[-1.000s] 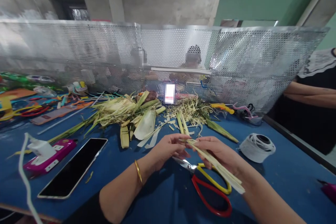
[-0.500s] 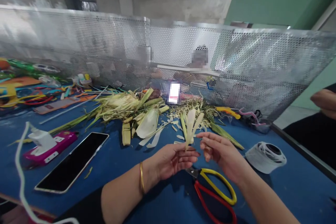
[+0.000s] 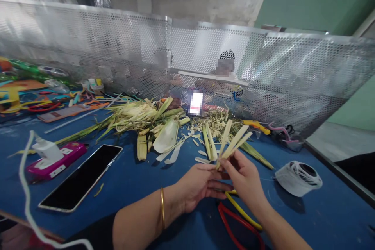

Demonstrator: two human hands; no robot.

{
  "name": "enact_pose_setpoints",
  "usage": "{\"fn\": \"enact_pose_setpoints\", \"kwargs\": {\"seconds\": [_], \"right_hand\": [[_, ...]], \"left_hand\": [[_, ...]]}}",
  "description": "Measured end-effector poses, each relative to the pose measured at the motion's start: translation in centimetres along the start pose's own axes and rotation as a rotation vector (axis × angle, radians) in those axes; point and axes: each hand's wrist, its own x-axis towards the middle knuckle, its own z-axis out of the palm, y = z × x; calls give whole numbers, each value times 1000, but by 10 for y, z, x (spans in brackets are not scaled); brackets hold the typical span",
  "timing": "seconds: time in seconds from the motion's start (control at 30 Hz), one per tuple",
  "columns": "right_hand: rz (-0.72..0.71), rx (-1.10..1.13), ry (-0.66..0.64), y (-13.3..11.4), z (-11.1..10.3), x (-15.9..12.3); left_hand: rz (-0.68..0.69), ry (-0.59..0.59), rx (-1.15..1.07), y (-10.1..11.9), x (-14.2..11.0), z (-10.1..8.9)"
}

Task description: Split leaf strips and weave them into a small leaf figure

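Several pale corn husk strips [image 3: 234, 141] fan upward from between my two hands. My left hand [image 3: 202, 185] pinches their lower ends between thumb and forefinger, its other fingers loosely bent. Against the same strips, my right hand [image 3: 243, 174] closes thumb and fingers from the right side. Beneath the hands lie scissors with one red and one yellow handle [image 3: 240, 222]; their blades are hidden by my hands. Just beyond my fingers, a few greenish husk pieces [image 3: 208, 142] rest on the blue table [image 3: 140, 191].
A heap of husks [image 3: 131, 117] lies at the back. On the left are a black-screened phone [image 3: 82, 177] and a magenta power strip [image 3: 55, 162] with a white plug and cable. A spool of white cord [image 3: 299, 177] stands right. A perforated metal screen [image 3: 117, 47] borders the far edge.
My right hand has moved in to the strips and closed on them. The strips now spread wider and lean right. The person's arm at the right edge has mostly left view.
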Motion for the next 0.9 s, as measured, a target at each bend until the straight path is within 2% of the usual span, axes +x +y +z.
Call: {"fn": "enact_pose_setpoints", "kwargs": {"seconds": [0.1, 0.2, 0.47, 0.6, 0.67, 0.73, 0.9], "right_hand": [[35, 57, -35, -1, -4, 2], [55, 83, -16, -1, -8, 3], [39, 130, 42, 0, -8, 2], [-9, 131, 50, -3, -8, 1], [-104, 68, 58, -4, -10, 1], [-265, -59, 50, -6, -14, 0], [-825, -516, -120, -13, -20, -4]], "left_hand": [[-20, -8, 80, 0, -1, -1], [-38, 9, 117, 3, 0, -3], [-111, -168, -177, 6, 6, -20], [-101, -152, -226, 9, 6, -21], [-89, -101, -207, 12, 5, -19], [-72, -31, -173, 15, 3, -16], [-16, 89, -196, 21, 0, -12]]}}
